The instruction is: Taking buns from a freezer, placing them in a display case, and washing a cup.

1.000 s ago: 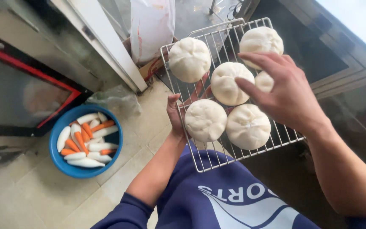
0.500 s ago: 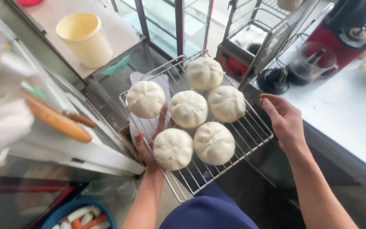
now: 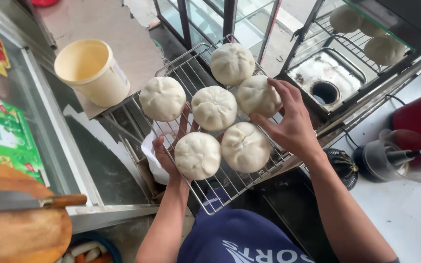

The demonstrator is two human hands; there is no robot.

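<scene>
two hands are at a wire rack point(image 3: 230, 187) with six white buns on it. the left hand point(image 3: 171, 151) is under the rack, palm up and fingers spread, and it carries the rack from below. the right hand point(image 3: 288, 122) lies on top at 3 o'clock of the rack, fingers curled around one bun point(image 3: 255, 96) and touching it. the other buns lie at 9 to 12 o'clock from this hand, close together, some touching. at 10 o'clock of the rack a cream bucket point(image 3: 91, 70) stands on a ledge. at 1 o'clock a glass cabinet point(image 3: 361, 44) holds more buns. at 8 o'clock a knife point(image 3: 25, 200) rests on a wooden board point(image 3: 20, 234).
</scene>
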